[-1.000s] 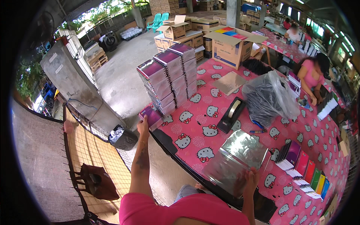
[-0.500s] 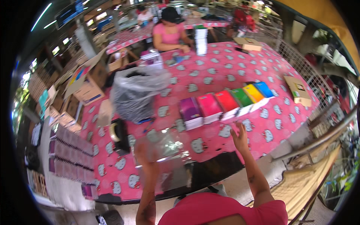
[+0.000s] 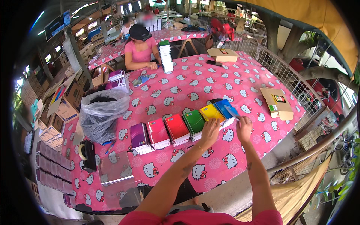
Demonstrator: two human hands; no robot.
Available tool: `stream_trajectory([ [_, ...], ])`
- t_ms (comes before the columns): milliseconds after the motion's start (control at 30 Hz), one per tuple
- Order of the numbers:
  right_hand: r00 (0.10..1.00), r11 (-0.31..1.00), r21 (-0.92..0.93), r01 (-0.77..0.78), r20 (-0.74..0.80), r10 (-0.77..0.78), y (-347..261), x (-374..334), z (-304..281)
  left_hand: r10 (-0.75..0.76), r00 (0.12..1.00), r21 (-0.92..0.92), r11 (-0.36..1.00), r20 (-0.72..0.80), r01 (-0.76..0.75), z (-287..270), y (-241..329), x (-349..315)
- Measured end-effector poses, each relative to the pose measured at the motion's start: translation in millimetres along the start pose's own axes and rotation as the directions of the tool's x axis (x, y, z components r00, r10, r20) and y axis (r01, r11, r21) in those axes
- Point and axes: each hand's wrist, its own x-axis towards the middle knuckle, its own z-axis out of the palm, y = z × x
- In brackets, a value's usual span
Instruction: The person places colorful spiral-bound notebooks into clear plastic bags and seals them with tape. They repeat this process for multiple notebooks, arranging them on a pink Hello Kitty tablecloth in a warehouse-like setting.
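Observation:
Stacks of spiral notebooks stand in a slanting row: a purple stack [image 3: 138, 135], a pink stack [image 3: 158, 130], a red stack [image 3: 176, 126], a green stack [image 3: 193, 120], a yellow stack [image 3: 210, 112] and a blue stack [image 3: 222, 106]. My left hand [image 3: 210, 132] is at the near edge of the yellow stack, fingers closed on its top notebook. At the row's right end, my right hand [image 3: 244, 126] pinches the near corner of a blue notebook [image 3: 233, 111], which looks slightly raised. Clear plastic sleeves [image 3: 116, 168] lie left of my left forearm.
A tape dispenser [image 3: 88, 155] and a plastic bag [image 3: 103, 120] with dark contents stand at the left. Across the pink table [image 3: 195, 84], a person [image 3: 140, 50] sits by a tall notebook stack [image 3: 165, 58]. Opened cardboard boxes [image 3: 277, 103] lie to the right.
My view has turned rightward. My left hand has moved from the plastic sleeves to the yellow stack. My right hand, previously open before the row, has taken hold of the blue notebook's corner.

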Motion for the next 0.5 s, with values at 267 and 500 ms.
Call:
stream_trajectory([
  [267, 0.897, 0.905, 0.423, 0.043, 0.383, -0.221, -83, -169, -59, -0.069, 0.987, -0.313, 0.950, -0.143, 0.022, -137, 24, -3],
  [500, 0.805, 0.746, 0.497, -0.444, 0.587, 0.089, -123, -119, -21, -0.236, 0.872, -0.169, 0.927, 0.430, 0.334, -101, 14, -141],
])
